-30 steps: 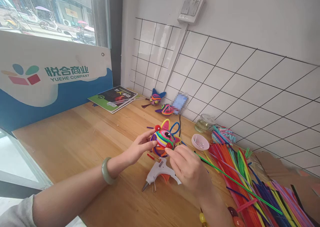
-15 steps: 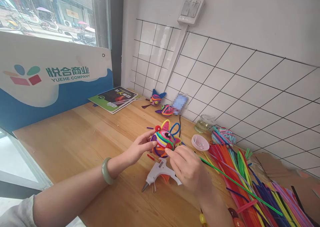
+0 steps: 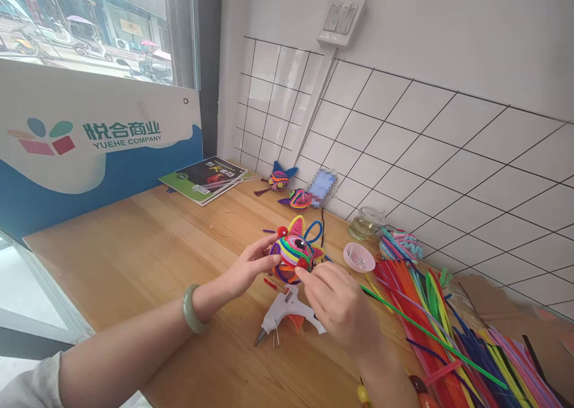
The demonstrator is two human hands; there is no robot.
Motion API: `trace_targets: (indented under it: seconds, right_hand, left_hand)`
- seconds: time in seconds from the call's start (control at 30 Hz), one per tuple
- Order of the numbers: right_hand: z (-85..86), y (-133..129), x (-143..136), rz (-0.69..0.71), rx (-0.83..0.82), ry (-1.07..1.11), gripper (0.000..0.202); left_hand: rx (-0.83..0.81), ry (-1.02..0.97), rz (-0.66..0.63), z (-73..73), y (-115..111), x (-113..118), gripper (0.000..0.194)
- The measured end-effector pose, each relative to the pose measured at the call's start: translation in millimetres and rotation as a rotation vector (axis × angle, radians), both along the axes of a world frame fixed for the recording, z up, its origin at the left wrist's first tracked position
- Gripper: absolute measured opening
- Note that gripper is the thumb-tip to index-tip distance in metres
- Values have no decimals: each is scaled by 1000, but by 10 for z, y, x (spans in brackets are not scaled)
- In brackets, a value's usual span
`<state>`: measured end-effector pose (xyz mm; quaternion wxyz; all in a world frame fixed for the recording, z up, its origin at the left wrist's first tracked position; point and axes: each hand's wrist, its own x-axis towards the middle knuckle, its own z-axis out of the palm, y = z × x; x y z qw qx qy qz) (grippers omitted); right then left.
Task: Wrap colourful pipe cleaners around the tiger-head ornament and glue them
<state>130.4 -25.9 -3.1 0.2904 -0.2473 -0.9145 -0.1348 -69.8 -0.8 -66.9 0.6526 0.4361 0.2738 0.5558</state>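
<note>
Between my hands is a colourful pipe-cleaner animal ornament (image 3: 293,255) with pointed ears, a black eye, a red pompom-like coil and a blue loop. My left hand (image 3: 246,267), with a pale green bangle on its wrist, holds the ornament's left side between thumb and fingers. On the lower right of the ornament, my right hand (image 3: 334,294) pinches at a small red piece (image 3: 302,264); its fingertips partly hide it. Just below lies a white hot glue gun (image 3: 289,308) on the wooden table (image 3: 188,360), nozzle pointing down-left.
Many pipe cleaners (image 3: 426,318) spread across the right. Near them stand a pink bowl (image 3: 359,257) of small bits and a glass jar (image 3: 366,222). Two similar ornaments (image 3: 278,177) and a phone (image 3: 323,186) sit by the tiled wall. A booklet (image 3: 204,177) lies at the back left.
Hardly anything differs. Both hands keep their hold on the ornament, and the camera view has shifted very slightly.
</note>
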Motion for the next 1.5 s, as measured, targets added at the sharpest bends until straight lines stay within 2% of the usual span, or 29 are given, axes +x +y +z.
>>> trace_targets:
  seconds: [0.4,0.57,0.83,1.0,1.1,1.2,1.27,1.3,1.4,1.5]
  right_hand:
    - [-11,10,14,-11,4,-24,24]
    - [-7,16,22,-17,-2,-44,26]
    - [-9,20,-13,-17,-23,2,27]
    - [92,9,65,-26,-79,84,28]
    - [188,84,365,-182,38,125,25]
    - [205,246,842,-535,116,66,25]
    - [153,366,1127,-751,61,-17,28]
    - [114,416,1220,-803,10,-72,29]
    - [-21,492,1190,-767,-57,-123,27]
    - [-135,449,718,-619,-140,-154,22]
  left_hand:
    - [-30,23,13,28,-9,3,59]
    - [-23,29,25,44,-17,-4,55]
    - [-30,8,19,9,9,-6,57]
    - [-39,-10,20,27,21,-12,61]
    - [-21,2,9,58,26,-25,62]
    - [-7,-16,3,82,33,-36,62]
    - [-10,-41,19,79,42,-41,61]
    - [-16,-58,31,71,50,-44,59]
    - [-32,-112,69,36,86,-58,55]
    - [-22,-150,103,22,137,-88,51]
